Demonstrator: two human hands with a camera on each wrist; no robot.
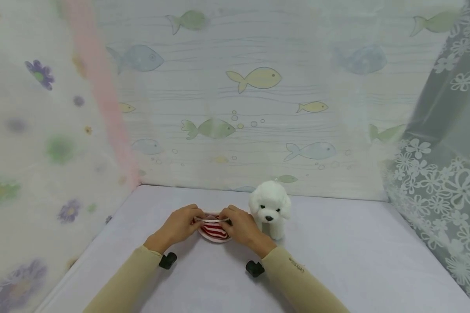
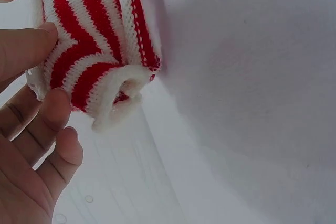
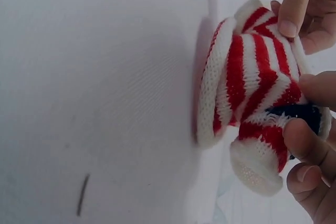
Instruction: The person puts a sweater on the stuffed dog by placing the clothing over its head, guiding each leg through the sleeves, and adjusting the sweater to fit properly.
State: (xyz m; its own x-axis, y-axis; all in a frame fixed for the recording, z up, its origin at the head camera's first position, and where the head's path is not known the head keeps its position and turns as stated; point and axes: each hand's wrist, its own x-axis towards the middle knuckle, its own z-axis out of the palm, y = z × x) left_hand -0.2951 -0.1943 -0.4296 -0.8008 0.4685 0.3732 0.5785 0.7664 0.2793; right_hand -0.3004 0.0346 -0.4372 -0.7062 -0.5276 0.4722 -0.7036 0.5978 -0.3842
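A small knitted sweater (image 1: 215,231), striped red and white with thick white edges, is held up between both hands just over the white table. My left hand (image 1: 182,222) pinches one side of its upper edge; in the left wrist view the thumb lies on the stripes, beside a short open sleeve (image 2: 113,95). With thumb and fingers, my right hand (image 1: 240,225) grips the other side, where the right wrist view shows a dark navy patch (image 3: 299,113) near the second sleeve (image 3: 257,166). The sweater's lower hem (image 3: 212,87) hangs close to the tabletop.
A white plush dog (image 1: 272,206) stands on the table just beyond and right of my right hand. White tabletop (image 1: 356,256) spreads out to both sides. Behind it hangs a fish-print curtain (image 1: 258,108), with flowered sheets at left and right.
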